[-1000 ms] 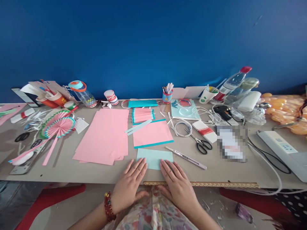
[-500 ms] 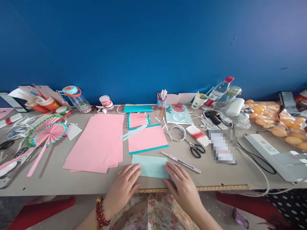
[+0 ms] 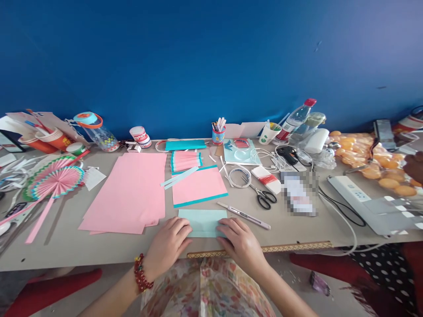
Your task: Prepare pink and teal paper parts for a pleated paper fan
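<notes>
A small light blue sheet of paper point(image 3: 202, 216) lies at the near side of the table, with a narrow strip along its near edge marked off by a crease line. My left hand point(image 3: 172, 242) holds its left end, fingers bent on top and thumb at the near edge. At the right end, my right hand point(image 3: 239, 242) grips the sheet the same way. Just beyond is a pink sheet with teal borders point(image 3: 200, 187), two pale blue strips point(image 3: 181, 176) lying over its left corner. A utility knife point(image 3: 246, 215) rests right of the light blue sheet.
Large pink sheets point(image 3: 127, 193) lie left, beside a pleated pink fan point(image 3: 59, 180). Behind are a pleated pink piece point(image 3: 187, 161) and a teal piece point(image 3: 185, 145). Scissors point(image 3: 264, 198), a tape roll point(image 3: 239, 176) and a power strip point(image 3: 353, 193) lie right. Another person's hand point(image 3: 414, 167) shows far right.
The fingers have curled in more on the light blue sheet, and the right hand has shifted slightly inward. A crease line now shows near the sheet's near edge. The whole view has shifted slightly.
</notes>
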`<state>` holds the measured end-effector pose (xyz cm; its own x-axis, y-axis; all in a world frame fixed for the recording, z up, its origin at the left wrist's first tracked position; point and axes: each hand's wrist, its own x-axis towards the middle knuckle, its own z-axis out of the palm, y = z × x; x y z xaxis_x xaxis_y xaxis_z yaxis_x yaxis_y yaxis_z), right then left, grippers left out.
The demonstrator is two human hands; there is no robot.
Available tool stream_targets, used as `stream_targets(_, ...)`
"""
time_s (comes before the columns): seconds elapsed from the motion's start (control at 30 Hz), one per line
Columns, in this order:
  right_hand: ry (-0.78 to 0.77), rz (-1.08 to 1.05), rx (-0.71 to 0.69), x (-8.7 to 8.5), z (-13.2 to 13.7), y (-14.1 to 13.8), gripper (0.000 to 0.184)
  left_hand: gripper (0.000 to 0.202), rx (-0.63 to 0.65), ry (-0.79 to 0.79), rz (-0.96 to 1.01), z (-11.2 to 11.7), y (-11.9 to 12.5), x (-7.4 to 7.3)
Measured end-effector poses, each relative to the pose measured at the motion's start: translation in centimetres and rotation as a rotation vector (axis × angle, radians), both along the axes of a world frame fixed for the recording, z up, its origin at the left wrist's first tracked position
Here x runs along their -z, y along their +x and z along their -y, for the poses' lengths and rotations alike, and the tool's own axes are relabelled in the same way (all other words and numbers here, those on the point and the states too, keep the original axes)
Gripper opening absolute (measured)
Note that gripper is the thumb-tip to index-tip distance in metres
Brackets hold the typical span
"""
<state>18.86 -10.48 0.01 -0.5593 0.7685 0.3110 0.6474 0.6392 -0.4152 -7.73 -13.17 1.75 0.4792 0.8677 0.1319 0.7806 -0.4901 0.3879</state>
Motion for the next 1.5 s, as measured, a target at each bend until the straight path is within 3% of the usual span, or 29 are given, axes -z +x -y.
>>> stream_targets(0.17,-0.050,-0.036,-0.021,-0.2,-0.2,-0.1,0.010,0.005,-0.011,0.001,0.042,-0.2,0.1,0.1)
stream_targets(0.43,-0.074,-0.065,-0.069,-1.4,-0.1,-0.6,0.011,0.016,0.015,0.010,0.088,-0.2,0.2,-0.4)
stream_targets(0.57,0.022,-0.117,-0.141,-4.1,-1.0,-0.2,0.012,0.019,0.014,0.186,0.134,-0.5,-0.7,-2.7)
stream_targets(0.7,0.230,-0.164,-0.154,-8.5,-4.2,0.9,0.012,0.040,-0.117,0.460,0.225,-1.7,-2.2,-5.1)
stream_targets(0.8,0.383,-0.163,-0.062,-11.2,-8.2,1.7,0.012,0.041,-0.205,0.526,0.261,-3.5,-3.3,-5.7)
stream_targets(0.87,0.475,-0.161,0.010,-11.9,-11.1,1.9,0.010,0.035,-0.221,0.495,0.235,-5.0,-4.0,-5.4)
stream_targets(0.97,0.514,-0.117,0.075,-10.8,-15.5,2.0,0.010,0.022,-0.237,0.379,0.146,-7.8,-5.0,-4.2)
stream_targets(1.1,0.406,0.010,0.109,-6.8,-20.0,1.8,0.021,0.014,-0.306,0.148,-0.048,-11.6,-6.1,-2.4)
stream_targets(1.2,0.356,0.056,0.089,-3.9,-21.8,1.8,0.021,0.011,-0.377,0.063,-0.147,-13.6,-6.4,-1.2)
stream_targets(1.33,0.317,0.085,0.091,-2.1,-21.3,1.9,0.021,0.007,-0.413,0.030,-0.175,-14.8,-6.6,-0.1)
stream_targets(1.5,0.195,0.063,0.032,-2.7,-17.5,1.8,0.021,0.009,-0.398,-0.025,-0.173,-15.5,-6.9,0.4)
